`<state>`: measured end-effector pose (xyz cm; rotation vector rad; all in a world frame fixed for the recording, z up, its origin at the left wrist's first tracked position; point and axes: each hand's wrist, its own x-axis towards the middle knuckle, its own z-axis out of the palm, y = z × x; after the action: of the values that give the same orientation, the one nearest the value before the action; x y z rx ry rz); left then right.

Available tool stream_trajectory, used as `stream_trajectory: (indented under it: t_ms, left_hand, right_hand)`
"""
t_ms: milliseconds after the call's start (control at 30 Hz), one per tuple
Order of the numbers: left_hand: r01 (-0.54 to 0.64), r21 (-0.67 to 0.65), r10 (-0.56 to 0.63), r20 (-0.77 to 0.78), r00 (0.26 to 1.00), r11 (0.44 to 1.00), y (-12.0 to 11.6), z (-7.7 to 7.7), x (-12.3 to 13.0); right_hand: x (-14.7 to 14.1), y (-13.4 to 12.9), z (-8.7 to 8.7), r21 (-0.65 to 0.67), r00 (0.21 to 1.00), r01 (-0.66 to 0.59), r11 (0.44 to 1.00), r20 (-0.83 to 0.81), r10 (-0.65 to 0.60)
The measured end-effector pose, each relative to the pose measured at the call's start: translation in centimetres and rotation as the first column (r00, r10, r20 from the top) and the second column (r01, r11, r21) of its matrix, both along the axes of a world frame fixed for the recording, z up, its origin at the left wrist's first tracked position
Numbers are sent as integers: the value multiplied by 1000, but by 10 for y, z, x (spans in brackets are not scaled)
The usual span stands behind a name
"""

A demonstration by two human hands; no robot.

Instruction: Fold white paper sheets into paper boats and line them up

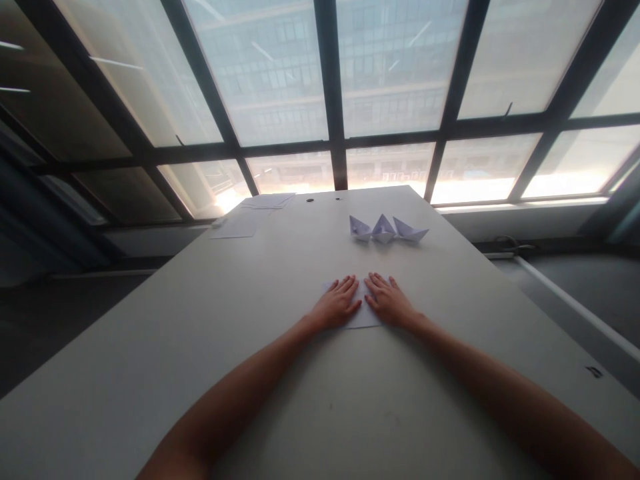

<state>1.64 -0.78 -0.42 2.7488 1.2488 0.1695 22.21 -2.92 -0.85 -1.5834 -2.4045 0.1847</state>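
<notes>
Paper sheet (362,316) mid-frame mostly hidden under left hand (337,303) & right hand (389,301). Both forearms cut off at bottom edge. Two dark spots (311,199) upper centre too small to ID.

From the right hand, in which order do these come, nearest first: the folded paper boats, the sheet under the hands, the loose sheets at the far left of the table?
From the right hand:
1. Sheet under the hands: touching it, pressed flat.
2. Folded paper boats: just ahead, three in a row.
3. Loose sheets: far-left, near the table's far edge.
</notes>
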Motion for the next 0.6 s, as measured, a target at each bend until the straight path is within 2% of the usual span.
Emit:
stream_trajectory:
  t_ms: [200,400,467,600]
  left_hand:
    - [-2,4,2,7,1000,1000,0,3,0]
    - [-63,41,64,-5,998,997,-3,3,1]
    - [-64,46,64,-2,998,997,-4,3,1]
    - [-69,46,69,7,998,997,-3,2,2]
  right_hand:
    - [2,5,-4,-3,994,105,994,-5,-105]
    - [4,10,-8,3,980,197,980,-28,-197]
    - [3,9,-5,37,985,169,985,-40,-167]
    - [1,3,1,79,998,-46,996,-27,49]
